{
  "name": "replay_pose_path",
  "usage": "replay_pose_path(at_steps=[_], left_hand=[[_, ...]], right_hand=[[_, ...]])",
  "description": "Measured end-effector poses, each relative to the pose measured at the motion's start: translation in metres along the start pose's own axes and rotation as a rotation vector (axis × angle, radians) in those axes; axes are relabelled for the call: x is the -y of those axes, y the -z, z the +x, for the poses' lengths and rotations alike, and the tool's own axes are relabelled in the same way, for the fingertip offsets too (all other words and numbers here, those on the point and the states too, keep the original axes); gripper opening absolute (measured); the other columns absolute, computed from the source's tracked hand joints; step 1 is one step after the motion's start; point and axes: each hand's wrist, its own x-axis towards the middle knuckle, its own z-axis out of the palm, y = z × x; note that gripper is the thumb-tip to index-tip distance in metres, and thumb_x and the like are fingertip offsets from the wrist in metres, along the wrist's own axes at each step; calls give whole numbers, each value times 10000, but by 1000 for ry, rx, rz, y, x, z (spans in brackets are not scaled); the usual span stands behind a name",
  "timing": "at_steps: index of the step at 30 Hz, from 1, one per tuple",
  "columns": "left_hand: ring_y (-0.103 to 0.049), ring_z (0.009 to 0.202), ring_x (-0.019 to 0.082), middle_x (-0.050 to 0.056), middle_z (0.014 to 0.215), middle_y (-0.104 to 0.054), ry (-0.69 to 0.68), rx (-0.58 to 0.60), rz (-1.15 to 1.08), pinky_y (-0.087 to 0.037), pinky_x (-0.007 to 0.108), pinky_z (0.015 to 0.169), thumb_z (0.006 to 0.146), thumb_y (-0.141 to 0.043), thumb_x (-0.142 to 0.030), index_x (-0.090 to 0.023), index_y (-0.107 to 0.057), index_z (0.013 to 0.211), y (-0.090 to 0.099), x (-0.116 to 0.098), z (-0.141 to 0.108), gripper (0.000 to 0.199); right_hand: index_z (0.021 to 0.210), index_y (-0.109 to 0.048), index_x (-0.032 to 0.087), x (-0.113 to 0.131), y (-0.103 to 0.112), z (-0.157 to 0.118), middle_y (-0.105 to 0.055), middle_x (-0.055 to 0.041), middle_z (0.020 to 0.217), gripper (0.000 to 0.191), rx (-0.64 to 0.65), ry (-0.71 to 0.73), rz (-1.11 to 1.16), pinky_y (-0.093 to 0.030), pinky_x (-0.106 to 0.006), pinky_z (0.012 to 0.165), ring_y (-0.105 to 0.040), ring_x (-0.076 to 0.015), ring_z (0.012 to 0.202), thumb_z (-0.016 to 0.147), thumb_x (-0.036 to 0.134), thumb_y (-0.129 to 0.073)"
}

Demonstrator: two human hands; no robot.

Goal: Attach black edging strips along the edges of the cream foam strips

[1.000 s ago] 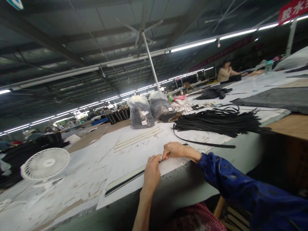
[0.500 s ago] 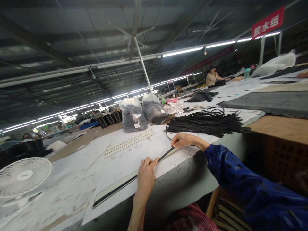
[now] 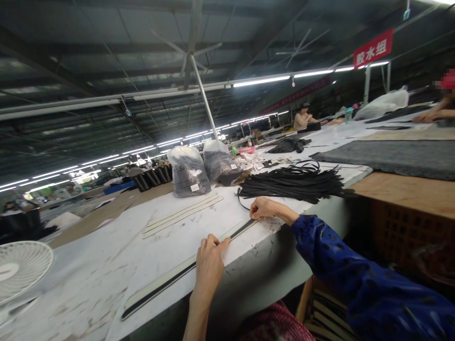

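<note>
A long black strip [image 3: 159,289] lies along a wider cream strip [image 3: 142,294] near the table's front edge. My left hand [image 3: 209,260] rests over both near their middle, fingers curled at the far side and thumb along the black strip. Farther right, my right hand [image 3: 265,208] pinches the black strip near the cream strip's right end. From there a thin black length loops up toward a pile of black strips [image 3: 293,182]. Several more cream strips [image 3: 181,214] lie side by side behind my left hand.
Two filled plastic bags [image 3: 190,173] stand at the back. A white fan [image 3: 21,267] is at the left. Dark grey sheet material [image 3: 391,158] lies on the right, above an orange crate [image 3: 401,232]. Co-workers [image 3: 304,118] sit farther off.
The view has shifted slightly, so most things appear farther left. Another person's arms have come into view at the right edge. Both hands stay on the strips, almost unmoved along them.
</note>
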Motion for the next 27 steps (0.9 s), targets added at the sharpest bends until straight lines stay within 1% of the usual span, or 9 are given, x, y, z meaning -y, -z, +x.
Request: replay_pose_path(at_steps=[5,8,17,23,25,27], left_hand=[[-430,944,198,50,1052,-502,2,-9,-3,-358,293,828,853,-293,-18,-386,-553,1256,-2,0,0,605],[-428,939,199,53,1049,-505,-3,-22,-2,-358,293,829,850,-291,-11,-376,-559,1253,-3,0,0,606],[-430,927,191,50,1044,-505,-7,-25,23,-362,282,833,839,-292,3,-375,-557,1255,-6,3,2,622],[-428,920,186,53,1040,-506,-27,-40,18,-362,282,850,821,-283,19,-357,-562,1256,-4,2,0,639],[-427,920,190,57,1044,-509,-34,-39,8,-363,287,852,820,-276,20,-353,-563,1256,-3,2,0,642],[-429,921,194,59,1052,-510,-30,-35,2,-364,291,849,828,-268,12,-353,-563,1257,-4,3,0,636]], right_hand=[[842,-746,154,6,3,-1,-707,-37,754,267,-60,-29,-189,-382,-201,514,-609,-157,672,607,165,-619],[859,-749,165,9,4,-1,-713,-36,772,275,-57,-42,-221,-386,-203,530,-623,-168,707,607,181,-640],[884,-744,158,12,3,-1,-717,-44,807,278,-32,-46,-239,-378,-199,531,-624,-165,727,623,173,-650],[895,-728,168,8,1,1,-706,-51,865,305,-51,-57,-232,-373,-205,547,-607,-169,747,591,191,-703],[879,-725,163,4,3,0,-700,-48,850,289,-47,-58,-207,-371,-200,541,-596,-159,730,592,195,-705],[870,-722,158,-2,5,-1,-687,-36,784,244,-37,-60,-180,-359,-200,514,-571,-136,658,639,209,-661]])
